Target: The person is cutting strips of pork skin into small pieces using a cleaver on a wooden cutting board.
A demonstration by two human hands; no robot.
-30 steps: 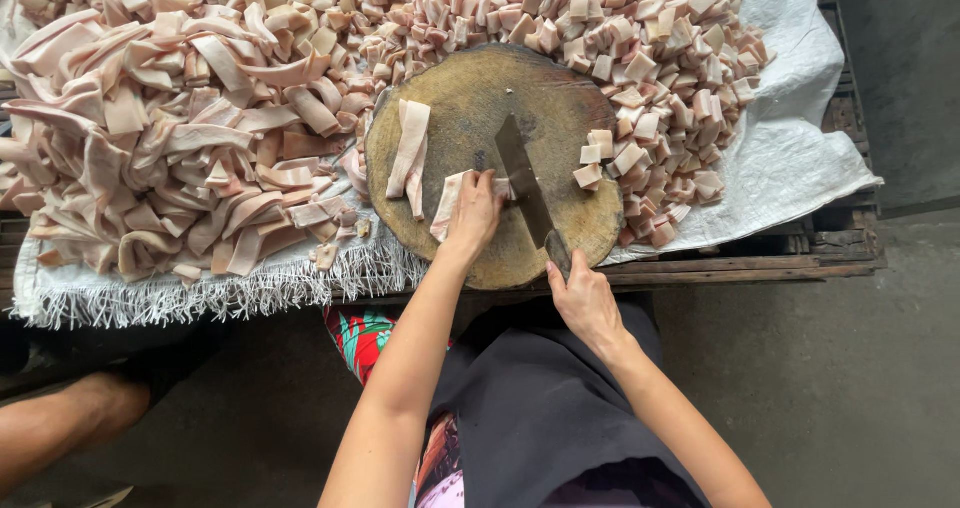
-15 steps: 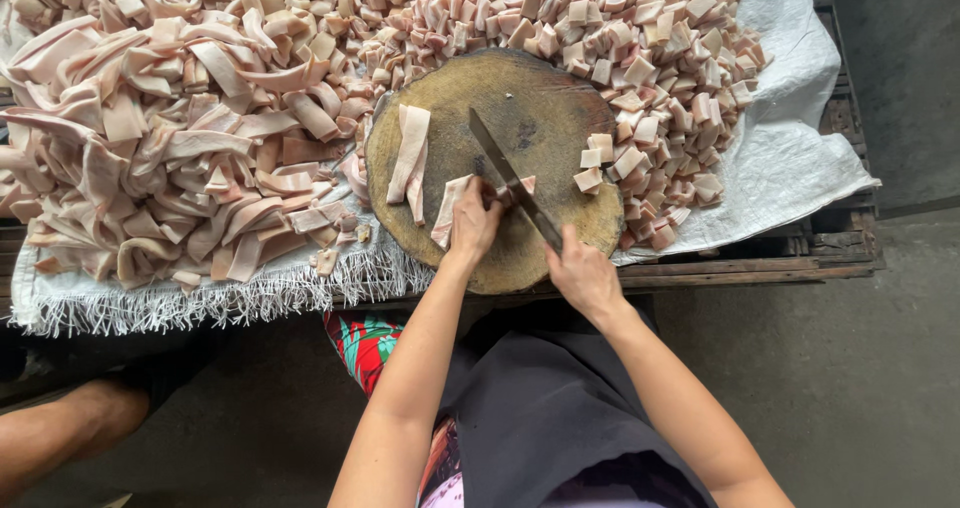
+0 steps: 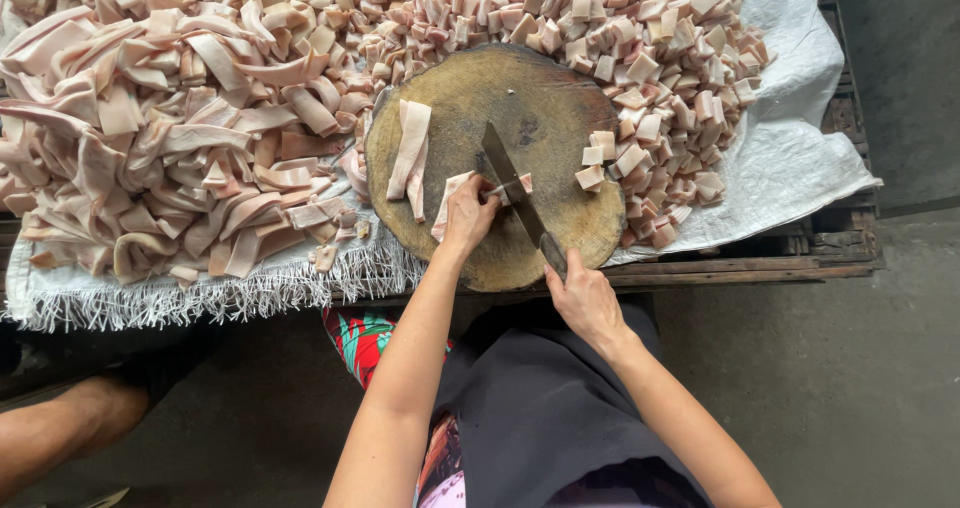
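A round wooden chopping block lies on a white woven sheet. My left hand presses down a pale pink meat strip at the block's near side. My right hand grips the handle of a cleaver, whose blade rests on the strip's end right by my left fingertips. A small cut piece sits at the blade. Two more long strips lie on the block to the left. Several cut cubes sit on its right edge.
A big heap of long pink strips fills the sheet's left. Cut cubes pile up behind and right of the block. The sheet rests on a wooden pallet. Another person's leg shows at lower left.
The cleaver has swung from the block's right side over to the strip under my left hand and come down on it. My left hand has stayed on the strip.
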